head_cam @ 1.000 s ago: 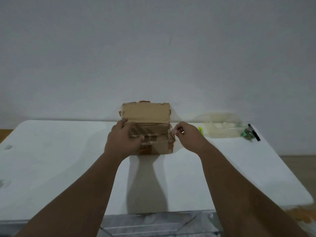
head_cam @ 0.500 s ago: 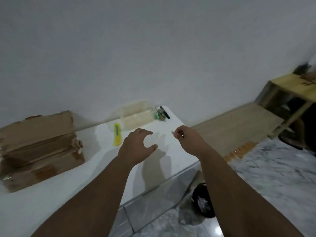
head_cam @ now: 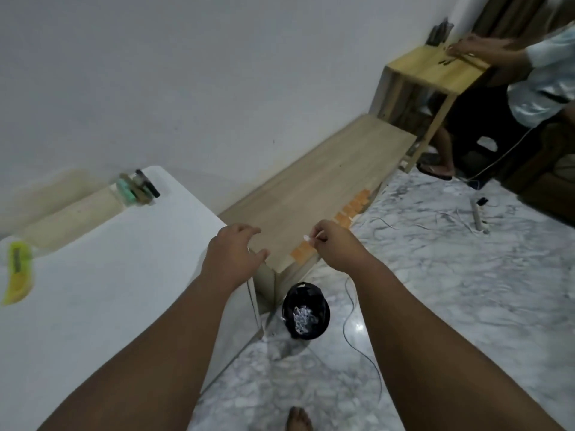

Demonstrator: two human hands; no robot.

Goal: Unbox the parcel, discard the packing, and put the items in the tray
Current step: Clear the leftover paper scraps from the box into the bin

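My right hand [head_cam: 334, 244] pinches a small clear scrap of tape [head_cam: 308, 238] between thumb and fingers, out past the right edge of the white table [head_cam: 109, 275]. My left hand [head_cam: 235, 253] hovers over the table's right corner with fingers spread and nothing in it. A black bin [head_cam: 306, 311] with crumpled waste inside stands on the floor below and between my hands. A clear tray [head_cam: 71, 209] sits blurred at the table's back. The parcel is out of view to the left.
A yellow box cutter [head_cam: 17, 272] lies at the table's left. A small clutter of green and black items [head_cam: 137, 189] rests by the tray. A low wooden bench [head_cam: 317, 188] runs along the wall. Cables trail over the marble floor. Another person sits at a wooden desk [head_cam: 435, 68] at the far right.
The view has swung right, away from the cardboard parcel. My left hand let go of the box, and both hands moved past the table's right edge above the bin, the right still pinching the tape scrap.
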